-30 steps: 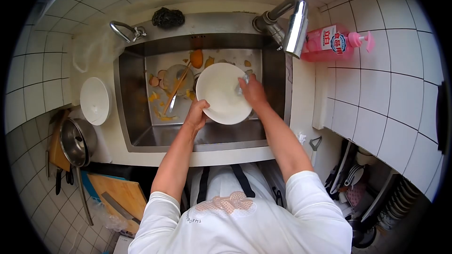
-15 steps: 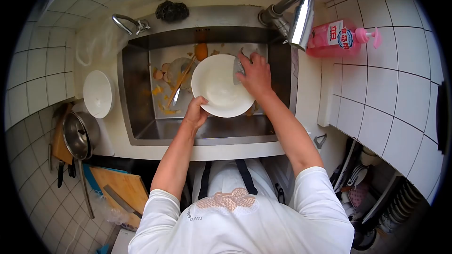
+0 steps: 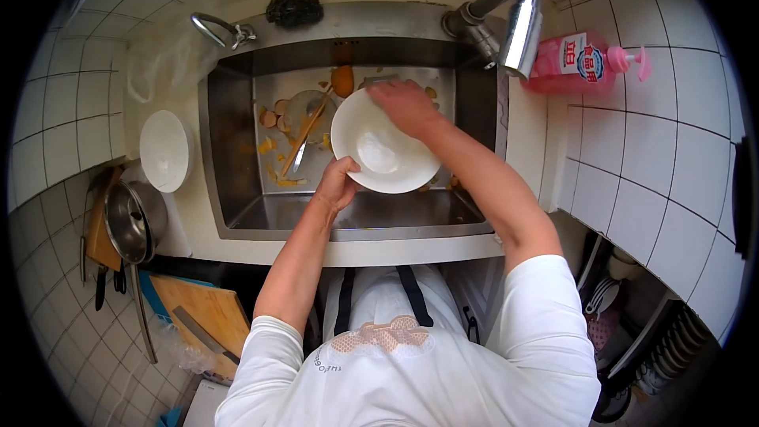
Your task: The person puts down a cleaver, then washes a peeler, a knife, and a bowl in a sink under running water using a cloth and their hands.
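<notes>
A white bowl [image 3: 383, 154] is held over the steel sink [image 3: 356, 233], its inside facing up. My left hand [image 3: 338, 183] grips its lower left rim, thumb over the edge. At the bowl's far rim lies my right hand [image 3: 405, 107], with a greyish scrubbing pad [image 3: 381, 80] partly showing beyond its fingers. Left of the bowl, chopsticks [image 3: 307, 130], an orange piece [image 3: 342, 81], eggshells [image 3: 273, 116] and yellow peelings [image 3: 288, 181] lie on the sink floor.
A chrome faucet [image 3: 518, 32] stands at the back right, beside a pink soap bottle [image 3: 573, 63]. Another white bowl [image 3: 166, 151] is on the left counter. A dark scourer [image 3: 294, 9] sits behind the sink. Metal pans [image 3: 130, 221] and a wooden board [image 3: 198, 312] are at lower left.
My right hand has moved from the bowl's right side, up and left along its rim to the far edge, with the pad. My left hand still holds the bowl.
</notes>
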Demonstrator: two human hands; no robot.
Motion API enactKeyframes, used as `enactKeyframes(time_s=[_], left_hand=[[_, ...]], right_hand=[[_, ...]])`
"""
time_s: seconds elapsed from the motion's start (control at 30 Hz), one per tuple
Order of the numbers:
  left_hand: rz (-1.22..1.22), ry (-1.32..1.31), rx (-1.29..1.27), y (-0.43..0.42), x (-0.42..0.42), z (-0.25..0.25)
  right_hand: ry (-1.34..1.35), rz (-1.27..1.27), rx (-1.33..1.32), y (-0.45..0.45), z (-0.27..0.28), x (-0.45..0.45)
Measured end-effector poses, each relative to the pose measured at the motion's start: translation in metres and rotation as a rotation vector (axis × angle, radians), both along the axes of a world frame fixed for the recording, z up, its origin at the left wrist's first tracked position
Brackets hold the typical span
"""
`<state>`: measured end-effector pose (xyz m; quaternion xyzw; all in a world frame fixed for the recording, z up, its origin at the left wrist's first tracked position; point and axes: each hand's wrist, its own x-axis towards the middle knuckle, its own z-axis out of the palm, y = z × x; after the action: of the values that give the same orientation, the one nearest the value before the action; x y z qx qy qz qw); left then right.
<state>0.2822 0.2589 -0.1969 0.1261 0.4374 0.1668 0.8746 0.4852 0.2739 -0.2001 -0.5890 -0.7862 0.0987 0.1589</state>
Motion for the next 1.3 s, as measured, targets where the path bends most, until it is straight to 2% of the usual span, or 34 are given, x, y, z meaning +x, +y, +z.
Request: enactKeyframes(time_s=[0.07, 0.1, 0.17, 0.2, 0.27, 0.33, 0.4, 0.43, 0.47, 0.53, 0.57, 0.6, 0.67, 0.8, 0.83, 0.87, 0.93, 0.97, 1.07, 1.13, 1.17, 1.2, 1.23, 1.27, 1.3], left_hand=[[0.010, 0.002, -0.002, 0.000, -0.004, -0.006], [0.017, 0.004, -0.005, -0.001, -0.004, -0.010], [0.001, -0.021, -0.006, -0.003, -0.004, -0.014], [-0.019, -0.039, -0.004, -0.004, -0.004, -0.018], [-0.024, -0.032, -0.002, -0.008, -0.006, -0.029], [-0.032, -0.017, 0.000, -0.011, -0.008, -0.032], [0.007, 0.002, 0.026, -0.012, -0.009, -0.030], [0.007, 0.009, 0.024, -0.011, -0.010, -0.026], [0.016, 0.026, 0.049, -0.009, -0.011, -0.023], [0.026, 0.038, 0.076, -0.006, -0.009, -0.020], [0.069, 0.023, 0.104, -0.005, -0.006, -0.019], [0.113, 0.006, 0.129, -0.006, -0.003, -0.020], [0.085, -0.001, 0.105, -0.008, -0.004, -0.023], [0.074, 0.012, 0.012, -0.015, -0.006, -0.028], [0.043, 0.009, -0.008, -0.013, -0.009, -0.027], [0.044, 0.014, -0.005, -0.014, -0.010, -0.028], [0.073, 0.021, -0.007, -0.013, -0.008, -0.017], [0.074, 0.027, -0.009, -0.013, -0.009, -0.017], [0.064, -0.014, -0.052, -0.014, -0.007, -0.018], [0.085, -0.032, -0.064, -0.015, -0.006, -0.017], [0.088, -0.032, -0.063, -0.016, -0.006, -0.016], [0.113, -0.042, -0.042, -0.017, -0.005, -0.016], [0.141, -0.053, -0.020, -0.016, -0.006, -0.015], [0.146, -0.054, -0.020, -0.016, -0.007, -0.015], [0.131, -0.063, 0.010, -0.015, -0.007, -0.014]], right_hand=[[0.027, -0.140, -0.279, -0.016, 0.009, 0.006], [0.021, -0.139, -0.280, -0.026, 0.006, 0.006], [0.141, 0.044, -0.422, -0.049, -0.008, 0.001], [0.139, 0.046, -0.423, -0.053, -0.006, -0.004], [0.389, 0.126, -0.438, -0.053, -0.006, -0.020], [0.351, 0.189, -0.407, -0.044, -0.013, -0.032], [0.266, 0.325, -0.219, -0.030, -0.023, -0.031], [0.115, 0.241, -0.244, -0.026, -0.022, -0.028], [0.122, 0.244, -0.245, -0.030, -0.024, -0.029], [0.102, -0.172, -0.281, -0.041, -0.026, -0.032], [0.119, -0.275, -0.401, -0.051, -0.026, -0.039], [0.112, -0.276, -0.402, -0.057, -0.025, -0.043], [0.492, -0.324, -0.557, -0.066, -0.026, -0.049], [0.747, -0.097, -0.532, -0.049, -0.018, -0.062], [0.822, -0.115, -0.417, -0.043, -0.016, -0.063], [0.826, -0.111, -0.415, -0.035, -0.015, -0.064], [0.869, -0.238, -0.093, -0.018, -0.013, -0.067], [0.874, -0.238, -0.096, -0.015, -0.010, -0.070], [0.845, -0.139, -0.020, -0.007, -0.010, -0.065], [0.495, 0.012, -0.065, 0.005, -0.020, -0.045], [0.284, -0.079, -0.072, 0.007, -0.017, -0.028], [0.057, -0.218, 0.111, 0.004, -0.019, -0.014], [-0.061, -0.339, 0.026, 0.000, 0.000, -0.004], [-0.062, -0.334, 0.026, -0.007, -0.002, 0.002], [0.128, -0.503, -0.233, -0.012, -0.004, 0.007]])
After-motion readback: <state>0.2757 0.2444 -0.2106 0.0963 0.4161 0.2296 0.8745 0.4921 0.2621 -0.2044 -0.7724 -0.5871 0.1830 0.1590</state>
